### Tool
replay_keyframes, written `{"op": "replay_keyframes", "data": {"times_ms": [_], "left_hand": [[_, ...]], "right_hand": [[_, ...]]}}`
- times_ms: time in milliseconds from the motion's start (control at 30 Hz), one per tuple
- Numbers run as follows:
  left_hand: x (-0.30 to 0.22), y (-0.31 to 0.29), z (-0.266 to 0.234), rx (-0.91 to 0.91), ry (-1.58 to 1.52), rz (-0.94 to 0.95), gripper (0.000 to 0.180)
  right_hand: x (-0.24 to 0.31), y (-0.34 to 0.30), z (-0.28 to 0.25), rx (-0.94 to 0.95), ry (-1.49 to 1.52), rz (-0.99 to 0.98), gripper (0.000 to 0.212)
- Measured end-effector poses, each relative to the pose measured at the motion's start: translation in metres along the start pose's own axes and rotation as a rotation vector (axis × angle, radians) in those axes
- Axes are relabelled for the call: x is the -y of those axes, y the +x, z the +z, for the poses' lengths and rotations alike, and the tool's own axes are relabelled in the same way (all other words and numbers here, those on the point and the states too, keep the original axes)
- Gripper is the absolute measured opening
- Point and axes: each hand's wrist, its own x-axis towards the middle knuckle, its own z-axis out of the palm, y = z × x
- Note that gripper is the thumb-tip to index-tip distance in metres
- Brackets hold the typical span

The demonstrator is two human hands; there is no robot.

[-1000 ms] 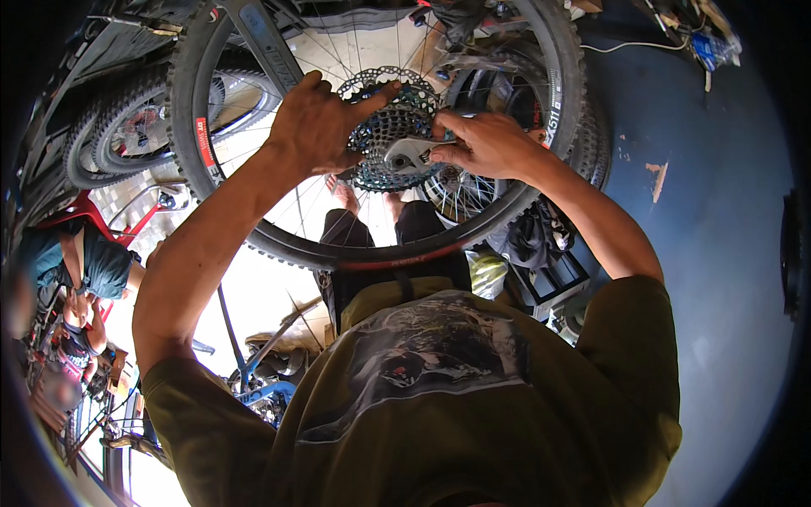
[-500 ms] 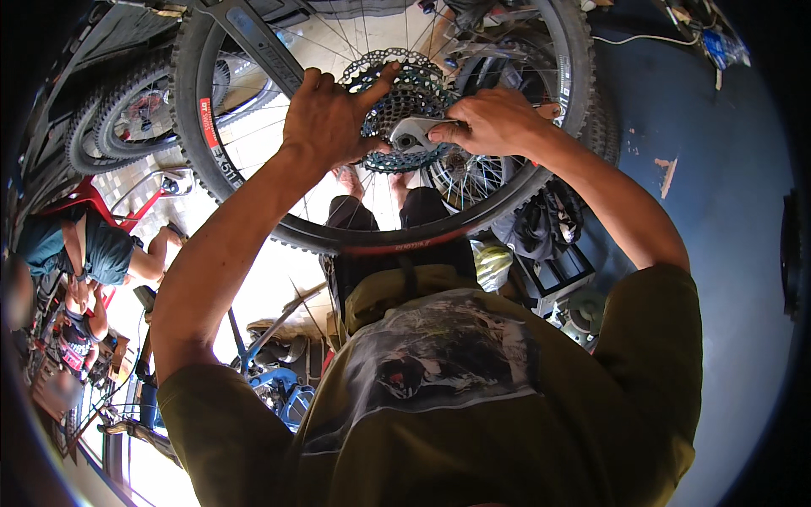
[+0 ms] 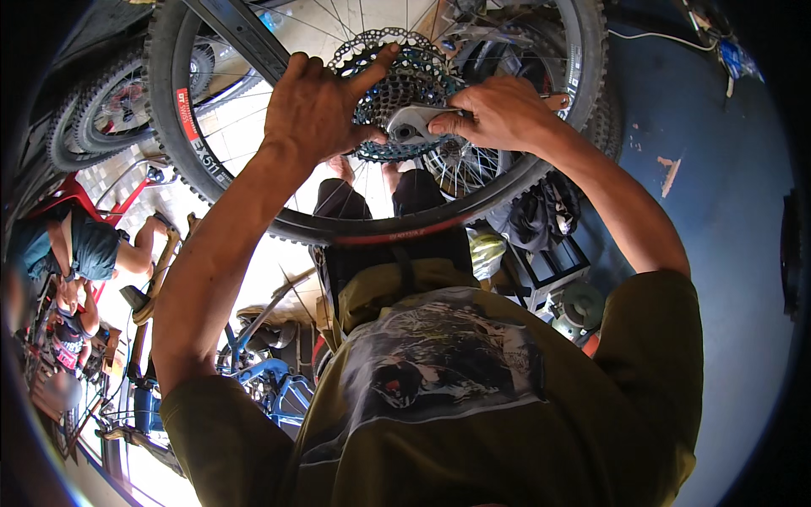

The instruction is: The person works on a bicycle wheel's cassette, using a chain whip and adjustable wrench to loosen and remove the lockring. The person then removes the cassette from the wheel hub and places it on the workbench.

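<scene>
A bicycle wheel (image 3: pixel 401 228) with a knobbly tyre fills the upper middle, its cassette (image 3: pixel 397 89) facing up at me. A silver wrench (image 3: pixel 407 125) sits over the middle of the cassette. My right hand (image 3: pixel 498 117) is closed round its handle, thumb on top; the brown end of the handle sticks out past my wrist. My left hand (image 3: pixel 308 106) curls round a long, flat, dark grey bar (image 3: pixel 241 35) that comes in from the upper left. The bar's far end is hidden behind that hand. The left index finger and thumb stretch along the cassette's left side.
More wheels (image 3: pixel 127 101) stand at the upper left. A blue bicycle (image 3: pixel 274 380) is at the lower left. Two people sit at the far left, one in teal shorts (image 3: pixel 89 249). A blue wall (image 3: pixel 701 253) closes off the right side, with a black rack (image 3: pixel 553 275) before it.
Wheel, wrench and both hands appear slightly farther left and up, as the whole view has shifted. Both grips look the same.
</scene>
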Motion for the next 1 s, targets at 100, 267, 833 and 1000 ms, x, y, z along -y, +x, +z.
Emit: {"op": "replay_keyframes", "data": {"times_ms": [100,267,833,1000], "left_hand": [[0.001,0.0,0.005,-0.07,-0.011,0.018,0.115],[0.004,0.001,0.014,-0.16,-0.031,0.045,0.117],[-0.007,-0.019,0.039,-0.258,-0.162,-0.122,0.121],[-0.017,-0.027,0.053,-0.353,-0.217,-0.171,0.114]], "right_hand": [[0.0,-0.002,0.002,-0.043,0.016,-0.009,0.062],[-0.001,-0.006,0.012,-0.141,0.037,-0.031,0.063],[0.11,-0.01,0.167,-0.675,1.449,0.303,0.049],[0.154,0.019,0.179,-0.98,1.794,0.253,0.043]]}}
